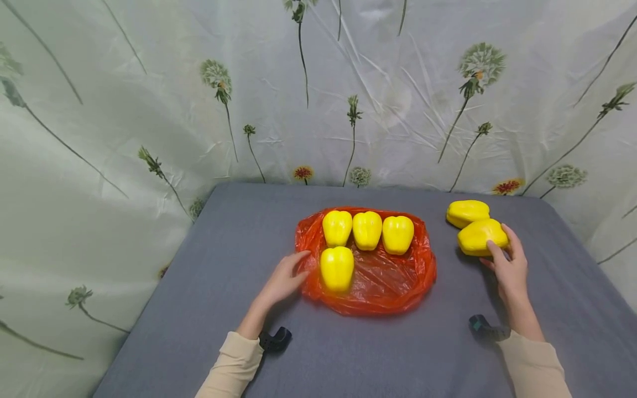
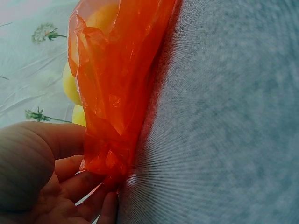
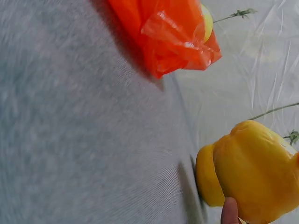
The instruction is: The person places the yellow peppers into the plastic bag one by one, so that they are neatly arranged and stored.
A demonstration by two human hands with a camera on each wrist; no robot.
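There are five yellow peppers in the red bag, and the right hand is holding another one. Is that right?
Not quite: the red bag has four yellow peppers in it, not five. The head view shows three in a row and one in front. And yes, the right hand is holding another pepper.

A grey table (image 1: 234, 237) bears a red bag (image 1: 378, 305) (crinkled) and a yellow pepper (image 1: 466, 211).

The left sleeve (image 1: 231, 362) and right sleeve (image 1: 535, 365) are plain beige, creased toward their ends. The left wrist device (image 1: 276, 339) is black and curved; the dark right wrist device (image 1: 492, 333) bears a greenish patch (image 1: 476, 323).
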